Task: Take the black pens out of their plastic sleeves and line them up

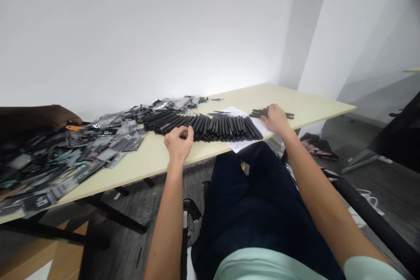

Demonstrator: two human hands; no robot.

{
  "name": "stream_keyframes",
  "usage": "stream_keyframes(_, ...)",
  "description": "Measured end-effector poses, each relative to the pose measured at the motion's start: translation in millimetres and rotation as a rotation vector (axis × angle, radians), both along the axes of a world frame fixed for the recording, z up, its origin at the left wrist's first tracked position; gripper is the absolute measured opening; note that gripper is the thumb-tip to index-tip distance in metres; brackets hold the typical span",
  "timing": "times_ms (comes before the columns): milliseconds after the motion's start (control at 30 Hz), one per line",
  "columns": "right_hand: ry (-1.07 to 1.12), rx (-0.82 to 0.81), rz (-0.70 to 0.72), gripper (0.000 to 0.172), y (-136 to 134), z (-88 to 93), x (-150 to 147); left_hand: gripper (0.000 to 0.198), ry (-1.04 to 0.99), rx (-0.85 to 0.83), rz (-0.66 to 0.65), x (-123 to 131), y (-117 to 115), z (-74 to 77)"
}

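A long row of black pen-like sticks [213,127] lies side by side and piled along the front of the table. My left hand [180,140] is at the near edge of this row, its thumb and fingertips pinched together; whatever is between them is hidden. Farther right, my right hand [274,118] has its fingers closed over a small group of black sticks [257,113], which lie crosswise on the tabletop. A white printed sheet [236,145] lies partly under the row. Behind the row are several thin dark pieces [219,114].
A big heap of plastic-wrapped packets [98,144] covers the table's left side, with an orange piece [75,128] on it. A brown box or bag [42,116] stands behind. The pale table [295,96] meets a white wall. Cardboard [65,253] lies on the floor below.
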State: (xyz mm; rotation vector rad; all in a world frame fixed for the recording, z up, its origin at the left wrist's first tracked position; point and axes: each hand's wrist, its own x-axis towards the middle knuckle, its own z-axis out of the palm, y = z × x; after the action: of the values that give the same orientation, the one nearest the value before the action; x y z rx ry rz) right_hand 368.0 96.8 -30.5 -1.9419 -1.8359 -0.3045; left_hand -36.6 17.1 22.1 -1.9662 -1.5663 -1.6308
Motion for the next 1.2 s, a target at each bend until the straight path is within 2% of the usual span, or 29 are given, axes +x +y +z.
stream_keyframes(167, -0.001, 0.022, 0.069, 0.029, -4.5, 2.4, -1.6, 0.032, -0.004, -0.01, -0.001, 0.5, -1.5, 1.3)
stream_keyframes(333, 0.019, 0.036, 0.055, 0.025, -5.5, 3.3, -3.0, 0.031, 0.008, -0.028, 0.008, 0.5, -1.2, 1.0)
stream_keyframes(633, 0.065, 0.117, 0.102, 0.019, -10.8, 6.5, -3.9, 0.033, -0.015, -0.031, -0.055, -1.1, -1.5, -0.6)
stream_keyframes(767, 0.166, 0.232, 0.077, 0.023, -15.6, 9.0, -6.5, 0.035, -0.069, -0.026, -0.182, -1.6, -5.4, 0.7)
stream_keyframes(933, 0.455, 0.448, -0.027, 0.034, -38.8, 13.9, -21.3, 0.037, -0.179, -0.063, -0.374, 11.5, -16.0, 6.2)
stream_keyframes(1000, 0.517, 0.582, -0.057, 0.042, -55.2, 17.9, -34.9, 0.036, -0.175, -0.122, -0.518, 20.2, -22.3, 9.7)
stream_keyframes(1067, 0.53, 0.672, -0.08, 0.043, -73.7, 23.5, -52.6, 0.034, -0.139, -0.212, -0.665, 28.6, -29.5, 14.0)
stream_keyframes(1133, 0.539, 0.691, -0.079, 0.046, -92.0, 30.1, -72.3, 0.032, -0.109, -0.27, -0.753, 35.4, -36.4, 18.2)
stream_keyframes(1200, 0.561, 0.653, 0.017, 0.047, -108.3, 36.2, -91.2, 0.028, -0.092, -0.295, -0.799, 40.3, -41.3, 21.1)
